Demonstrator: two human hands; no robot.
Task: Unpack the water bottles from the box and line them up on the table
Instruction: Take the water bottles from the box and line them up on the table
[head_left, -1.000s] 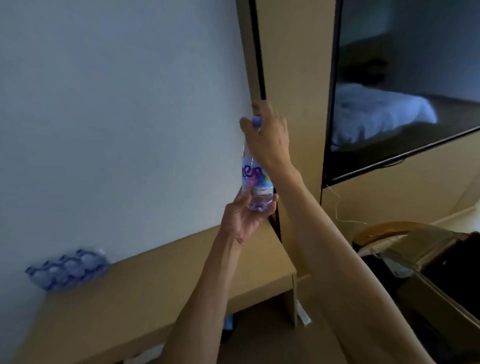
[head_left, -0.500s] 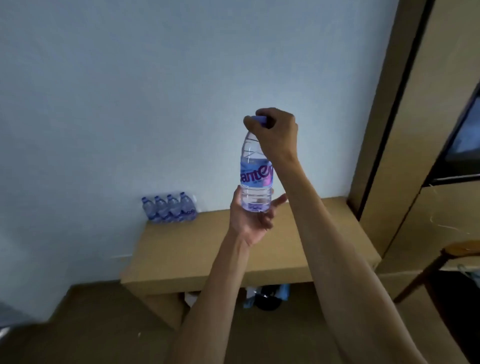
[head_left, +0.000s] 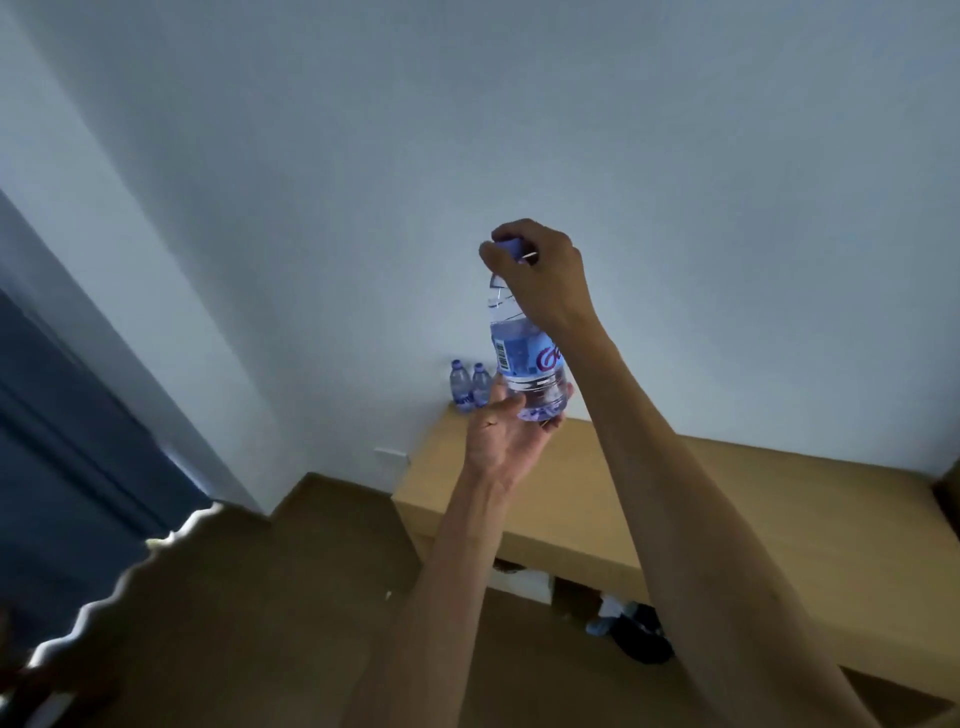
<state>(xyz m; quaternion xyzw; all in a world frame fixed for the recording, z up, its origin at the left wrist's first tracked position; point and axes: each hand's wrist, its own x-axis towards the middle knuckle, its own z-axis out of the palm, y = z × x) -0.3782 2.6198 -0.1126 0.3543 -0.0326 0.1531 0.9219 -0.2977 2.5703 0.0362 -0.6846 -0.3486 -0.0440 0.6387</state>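
Fingers of the right hand (head_left: 540, 275) are curled round the cap, mostly hiding it; the water bottle (head_left: 527, 364) is cupped underneath by the left hand (head_left: 506, 436), above the table (head_left: 727, 499). Two bottles (head_left: 470, 387) are seen behind; any others are hidden.

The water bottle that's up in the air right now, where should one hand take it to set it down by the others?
Grip the water bottle around its labelled middle, coming from the side. It is upright, the right hand covers the cap and the left hand cups the base, so only the waist is free.

Held bottle (head_left: 524, 358): blue label with barcode; part of red looping script, not readable; small print illegible.
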